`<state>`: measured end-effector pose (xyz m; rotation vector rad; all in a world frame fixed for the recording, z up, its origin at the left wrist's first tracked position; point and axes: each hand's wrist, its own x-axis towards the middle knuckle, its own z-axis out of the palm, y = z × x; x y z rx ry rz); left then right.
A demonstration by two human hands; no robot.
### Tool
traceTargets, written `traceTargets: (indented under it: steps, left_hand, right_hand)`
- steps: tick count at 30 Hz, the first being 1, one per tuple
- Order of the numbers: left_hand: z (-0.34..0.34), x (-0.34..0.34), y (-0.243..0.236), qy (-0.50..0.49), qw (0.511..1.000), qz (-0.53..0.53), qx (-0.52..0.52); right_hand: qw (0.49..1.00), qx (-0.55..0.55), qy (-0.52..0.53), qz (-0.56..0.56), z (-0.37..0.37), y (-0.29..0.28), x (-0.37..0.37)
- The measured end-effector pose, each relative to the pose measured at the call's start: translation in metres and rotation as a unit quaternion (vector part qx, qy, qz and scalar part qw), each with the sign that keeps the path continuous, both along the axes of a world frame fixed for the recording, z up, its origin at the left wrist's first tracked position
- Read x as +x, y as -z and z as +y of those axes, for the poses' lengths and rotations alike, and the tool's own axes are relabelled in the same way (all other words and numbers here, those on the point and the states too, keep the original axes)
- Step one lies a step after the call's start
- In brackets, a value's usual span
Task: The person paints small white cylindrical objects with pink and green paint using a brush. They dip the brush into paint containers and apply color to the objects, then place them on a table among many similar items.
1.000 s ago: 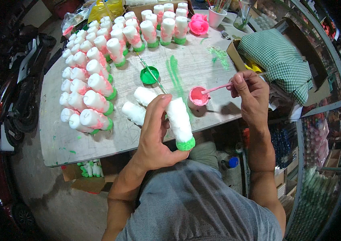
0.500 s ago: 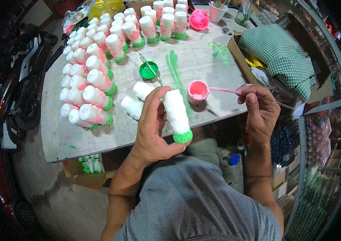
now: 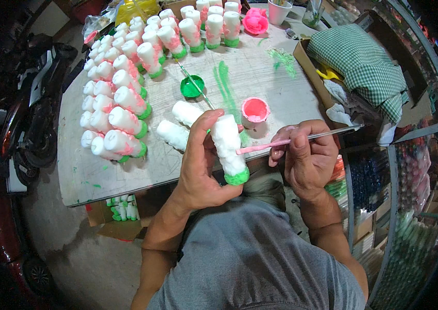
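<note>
With our left hand [image 3: 201, 166] we gripped a candle [image 3: 227, 142] at the table's [image 3: 141, 181] near edge, our right hand [image 3: 307, 160] pinching a brush [image 3: 260, 148] to its side, green base seemingly done, pink lacking, while two white candles [image 3: 173, 135] lay nearby and pink-and-green rows [image 3: 127, 121] stood beyond.

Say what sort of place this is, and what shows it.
Probably a small craft workshop, perhaps sharing a garage: rows of white cylinders coloured pink and green stand on the table, the right hand holds a brush coated pink, and what looks like a motorbike stands at the left.
</note>
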<state>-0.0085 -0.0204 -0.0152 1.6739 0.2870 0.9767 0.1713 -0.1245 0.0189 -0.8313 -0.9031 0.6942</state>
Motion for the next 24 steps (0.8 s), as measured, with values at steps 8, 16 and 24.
traceTargets:
  steps: [8,16,24]
  left_hand:
    - [-0.001,0.0,0.002,0.007,1.0,-0.019,0.012]
    - [0.004,-0.006,-0.006,-0.054,0.983,0.084,0.157]
    - [-0.003,-0.005,-0.013,-0.072,0.989,0.076,0.108]
  right_hand:
    - [0.999,-0.001,0.028,-0.023,-0.001,-0.002,-0.006]
    - [0.994,0.014,0.053,-0.092,-0.003,-0.003,-0.002]
    - [0.98,0.053,0.085,-0.173,-0.001,0.005,0.0]
